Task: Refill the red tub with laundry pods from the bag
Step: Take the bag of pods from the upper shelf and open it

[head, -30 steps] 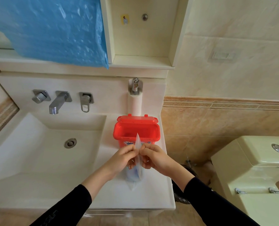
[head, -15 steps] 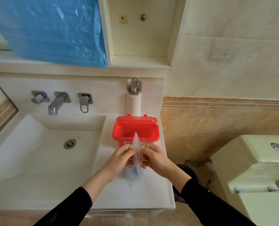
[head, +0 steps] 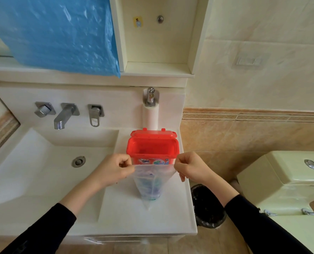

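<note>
The red tub [head: 152, 146] stands on the counter to the right of the basin, its lid flipped open toward the wall. Just in front of it a clear plastic bag [head: 151, 182] holds blue and purple laundry pods [head: 150, 189] near its bottom. My left hand [head: 115, 170] pinches the bag's top left edge and my right hand [head: 191, 166] pinches the top right edge. The two hands hold the bag's mouth stretched wide, with its lower tip resting on the counter.
The sink basin [head: 48, 171] with its drain lies to the left, the wall faucet [head: 64, 114] above it. A small tap [head: 150, 96] sits behind the tub. A black-lined bin [head: 205, 206] stands on the floor beside the toilet [head: 284, 182]. Blue plastic sheet [head: 57, 32] hangs overhead.
My hands were close together on the bag's closed top; they have pulled apart sideways, and the bag's mouth now spreads wide in front of the tub.
</note>
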`<act>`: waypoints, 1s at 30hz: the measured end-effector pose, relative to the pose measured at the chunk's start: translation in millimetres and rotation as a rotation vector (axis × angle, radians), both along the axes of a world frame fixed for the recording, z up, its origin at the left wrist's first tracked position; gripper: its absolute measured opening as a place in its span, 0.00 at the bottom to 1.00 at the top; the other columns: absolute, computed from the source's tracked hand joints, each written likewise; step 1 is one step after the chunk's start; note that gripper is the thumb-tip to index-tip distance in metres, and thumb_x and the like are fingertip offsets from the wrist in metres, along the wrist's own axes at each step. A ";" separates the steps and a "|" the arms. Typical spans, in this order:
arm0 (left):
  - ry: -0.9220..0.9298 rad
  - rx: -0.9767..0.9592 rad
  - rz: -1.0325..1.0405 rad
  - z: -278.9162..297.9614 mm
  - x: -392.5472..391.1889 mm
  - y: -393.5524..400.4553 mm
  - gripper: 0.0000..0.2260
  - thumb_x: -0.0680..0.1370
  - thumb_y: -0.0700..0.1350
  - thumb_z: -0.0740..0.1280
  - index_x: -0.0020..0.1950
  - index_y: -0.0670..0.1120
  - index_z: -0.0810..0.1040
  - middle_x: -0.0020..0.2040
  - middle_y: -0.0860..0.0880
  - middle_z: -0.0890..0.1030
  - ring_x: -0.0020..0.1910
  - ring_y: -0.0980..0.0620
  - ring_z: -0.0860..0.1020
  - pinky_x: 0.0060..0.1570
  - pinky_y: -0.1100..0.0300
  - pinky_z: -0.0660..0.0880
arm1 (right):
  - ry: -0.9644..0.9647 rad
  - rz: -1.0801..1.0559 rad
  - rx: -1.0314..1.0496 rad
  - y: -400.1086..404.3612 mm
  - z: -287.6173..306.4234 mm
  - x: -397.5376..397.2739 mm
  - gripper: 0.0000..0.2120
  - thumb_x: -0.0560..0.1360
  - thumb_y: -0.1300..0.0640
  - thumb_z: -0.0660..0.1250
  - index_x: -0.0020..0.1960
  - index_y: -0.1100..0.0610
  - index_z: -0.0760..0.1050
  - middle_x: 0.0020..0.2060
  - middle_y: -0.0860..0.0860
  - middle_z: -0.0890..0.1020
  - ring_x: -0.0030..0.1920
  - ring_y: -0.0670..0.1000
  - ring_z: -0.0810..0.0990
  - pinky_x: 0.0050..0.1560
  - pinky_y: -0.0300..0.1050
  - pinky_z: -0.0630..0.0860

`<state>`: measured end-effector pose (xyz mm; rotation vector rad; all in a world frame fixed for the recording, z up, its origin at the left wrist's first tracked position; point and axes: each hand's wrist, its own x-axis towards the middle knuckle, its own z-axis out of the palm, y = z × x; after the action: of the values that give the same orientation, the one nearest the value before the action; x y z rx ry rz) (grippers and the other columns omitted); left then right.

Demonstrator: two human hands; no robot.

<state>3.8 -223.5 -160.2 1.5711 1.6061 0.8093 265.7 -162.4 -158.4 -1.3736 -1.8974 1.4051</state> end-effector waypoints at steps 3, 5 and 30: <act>0.069 0.023 -0.045 5.2 -4.7 3.8 0.08 0.66 0.42 0.66 0.29 0.45 0.70 0.23 0.55 0.72 0.24 0.59 0.67 0.25 0.66 0.67 | -0.046 0.068 -0.023 0.1 2.0 -0.6 0.12 0.64 0.60 0.61 0.23 0.51 0.68 0.18 0.49 0.75 0.22 0.47 0.75 0.28 0.39 0.68; 0.031 0.025 -0.058 4.1 -4.9 4.2 0.07 0.67 0.47 0.66 0.32 0.45 0.71 0.26 0.53 0.76 0.26 0.57 0.72 0.30 0.63 0.71 | -0.013 0.089 -0.059 -0.1 1.0 -2.2 0.12 0.67 0.64 0.61 0.26 0.55 0.68 0.20 0.49 0.75 0.23 0.48 0.78 0.28 0.38 0.71; -0.103 -0.039 -0.182 -112.2 48.4 -6.5 0.43 0.59 0.50 0.81 0.67 0.65 0.62 0.63 0.64 0.73 0.62 0.63 0.73 0.58 0.68 0.72 | 0.238 0.053 -0.201 -19.1 -13.9 -11.7 0.12 0.72 0.59 0.63 0.31 0.49 0.76 0.29 0.49 0.81 0.30 0.49 0.81 0.33 0.41 0.77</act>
<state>52.2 -230.0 -272.3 1.5951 1.3752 0.7443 254.0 -181.4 -172.3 -1.1871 -1.6886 1.7404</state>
